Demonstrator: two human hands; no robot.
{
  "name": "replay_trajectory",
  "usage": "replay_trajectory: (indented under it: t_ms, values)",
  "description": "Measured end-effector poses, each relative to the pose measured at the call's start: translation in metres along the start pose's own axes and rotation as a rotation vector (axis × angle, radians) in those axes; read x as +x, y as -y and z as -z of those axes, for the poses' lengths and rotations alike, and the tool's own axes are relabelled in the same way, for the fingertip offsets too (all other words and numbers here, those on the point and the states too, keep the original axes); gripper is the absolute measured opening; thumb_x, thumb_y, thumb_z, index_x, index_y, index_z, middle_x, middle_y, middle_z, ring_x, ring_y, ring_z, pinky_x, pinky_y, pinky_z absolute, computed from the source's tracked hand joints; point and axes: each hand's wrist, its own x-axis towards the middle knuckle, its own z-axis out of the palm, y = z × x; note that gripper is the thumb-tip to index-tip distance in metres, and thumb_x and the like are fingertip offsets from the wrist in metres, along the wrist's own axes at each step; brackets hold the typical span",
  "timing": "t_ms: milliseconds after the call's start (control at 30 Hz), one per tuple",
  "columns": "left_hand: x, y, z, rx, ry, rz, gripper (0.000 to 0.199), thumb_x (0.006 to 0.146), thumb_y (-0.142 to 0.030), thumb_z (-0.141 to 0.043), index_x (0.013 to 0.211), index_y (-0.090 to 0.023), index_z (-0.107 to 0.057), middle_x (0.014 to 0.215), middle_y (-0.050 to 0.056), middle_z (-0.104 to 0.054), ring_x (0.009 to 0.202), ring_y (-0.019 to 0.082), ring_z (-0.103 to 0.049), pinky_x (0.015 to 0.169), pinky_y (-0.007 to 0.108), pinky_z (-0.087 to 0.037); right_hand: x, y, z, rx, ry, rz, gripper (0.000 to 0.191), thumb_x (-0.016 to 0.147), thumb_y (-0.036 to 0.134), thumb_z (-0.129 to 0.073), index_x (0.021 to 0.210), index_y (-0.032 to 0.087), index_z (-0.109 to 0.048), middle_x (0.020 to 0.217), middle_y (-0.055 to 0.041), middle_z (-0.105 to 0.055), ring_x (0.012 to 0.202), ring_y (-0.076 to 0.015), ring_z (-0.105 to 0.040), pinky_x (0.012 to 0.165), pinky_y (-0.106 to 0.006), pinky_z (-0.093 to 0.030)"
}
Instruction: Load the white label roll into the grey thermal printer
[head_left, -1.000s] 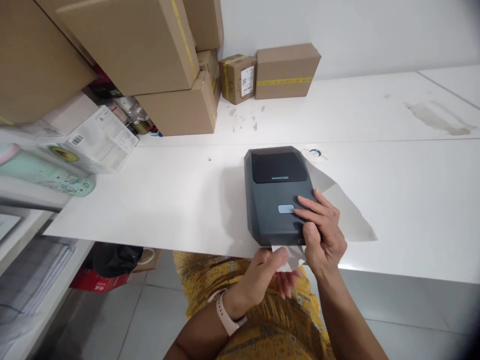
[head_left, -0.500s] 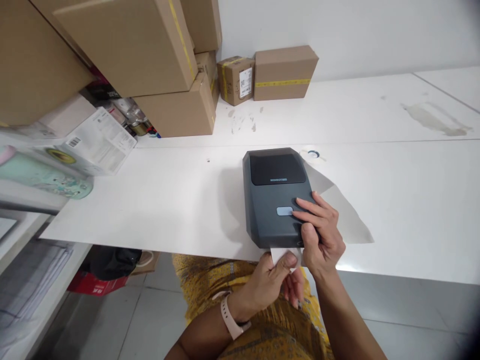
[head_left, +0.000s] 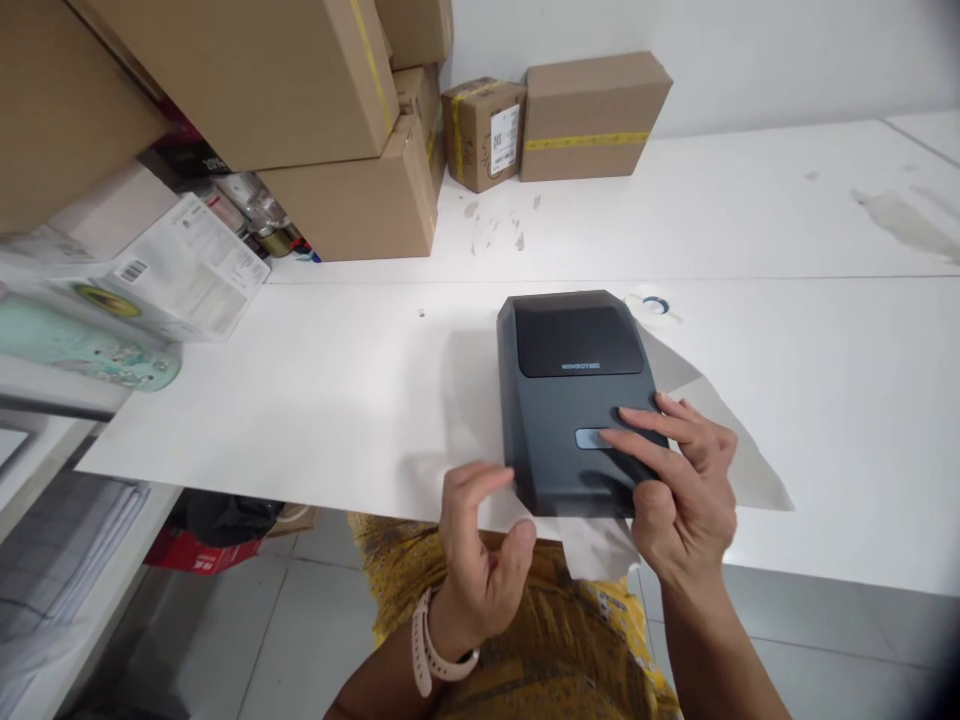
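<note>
A dark grey label printer [head_left: 577,400] stands on the white tabletop near its front edge, its black window facing up. My right hand [head_left: 686,490] rests on its right side with fingers spread. One fingertip is at the light blue button [head_left: 591,439], and the bent thumb lies by the near right corner. From the printer's front a white paper strip [head_left: 598,548] hangs over the table edge. My left hand [head_left: 480,550], with a pale pink band on the wrist, is beside the near left corner. Its fingers and thumb are apart, with nothing between them.
A white paper sheet [head_left: 750,460] lies beside the printer, partly under it. Just behind is a small ring [head_left: 656,305]. Cardboard boxes [head_left: 585,120] line the wall and stack up at left [head_left: 352,205]. A mint bottle [head_left: 97,345] lies far left.
My left hand has let go of the paper strip and moved left, its fingers opening. More of the strip shows. My right hand stays on the printer; the view has shifted slightly.
</note>
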Motion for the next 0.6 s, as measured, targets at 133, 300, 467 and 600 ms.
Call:
replay_trajectory:
  t_ms: [133, 300, 467, 600]
  values:
    - [0.030, 0.001, -0.014, 0.079, 0.099, -0.070, 0.075, 0.096, -0.046, -0.064, 0.162, -0.030, -0.030, 0.174, 0.011, -0.019, 0.161, 0.039, -0.014, 0.128, 0.062, -0.020, -0.006, -0.006, -0.002, -0.028, 0.007, 0.046, 0.035, 0.102, 0.047, -0.047, 0.124, 0.041, -0.074, 0.126, -0.0034, -0.069, 0.138, -0.0363, -0.051, 0.122, -0.067, -0.024]
    - [0.042, 0.006, -0.029, 0.003, 0.125, -0.051, 0.081, 0.096, -0.047, -0.065, 0.164, -0.029, -0.025, 0.174, 0.012, -0.021, 0.161, 0.040, -0.015, 0.129, 0.064, -0.019, -0.002, -0.010, -0.001, -0.086, 0.016, 0.111, 0.031, 0.099, 0.047, -0.050, 0.116, 0.039, -0.075, 0.128, -0.0014, -0.070, 0.135, -0.0373, -0.055, 0.123, -0.071, -0.015]
    - [0.037, 0.010, -0.033, -0.068, 0.106, -0.027, 0.079, 0.094, -0.043, -0.066, 0.162, -0.026, -0.028, 0.174, 0.013, -0.020, 0.160, 0.040, -0.019, 0.129, 0.063, -0.023, 0.015, -0.001, 0.005, -0.122, 0.128, 0.097, 0.012, 0.090, 0.032, -0.063, 0.094, 0.037, -0.074, 0.127, 0.0033, -0.072, 0.138, -0.0379, -0.054, 0.125, -0.071, -0.012]
    - [0.037, 0.011, -0.035, -0.104, 0.094, -0.018, 0.078, 0.095, -0.042, -0.065, 0.161, -0.025, -0.030, 0.174, 0.013, -0.020, 0.161, 0.039, -0.019, 0.129, 0.060, -0.024, 0.021, 0.001, 0.006, -0.096, 0.151, 0.090, 0.010, 0.090, 0.026, -0.063, 0.092, 0.032, -0.071, 0.126, 0.0001, -0.072, 0.139, -0.0361, -0.054, 0.124, -0.071, -0.014]
